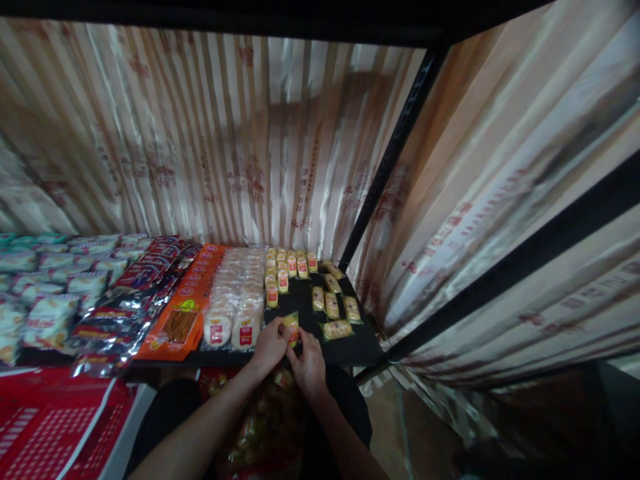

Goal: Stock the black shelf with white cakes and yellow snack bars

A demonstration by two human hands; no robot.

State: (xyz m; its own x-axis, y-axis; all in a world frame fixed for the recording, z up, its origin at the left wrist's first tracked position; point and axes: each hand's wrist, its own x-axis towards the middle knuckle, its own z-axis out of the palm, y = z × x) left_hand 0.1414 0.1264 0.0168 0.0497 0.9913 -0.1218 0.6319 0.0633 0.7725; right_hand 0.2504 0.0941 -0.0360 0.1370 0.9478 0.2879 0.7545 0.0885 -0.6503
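Note:
A small yellow wrapped snack [291, 325] with a red label stands between my two hands, just above the front of the black shelf [300, 303]. My left hand [270, 345] is closed on its left side with the fingers. My right hand [309, 363] grips its lower right side with thumb and fingers. Upright yellow snacks of the same kind [283, 277] form rows at the back. To the right lie several loose ones, such as a flat packet [338, 329] near my right hand. Clear packs of round white crackers [245, 330] line the shelf left of my hands.
An orange bag of sticks [183, 320], dark shiny packets [130, 300] and white snack bags [50, 320] fill the left. Below are a red basket [55, 420] and a bag [260, 433] between my legs. A black frame post [387, 167] rises behind; printed sheeting [200, 133] hangs around.

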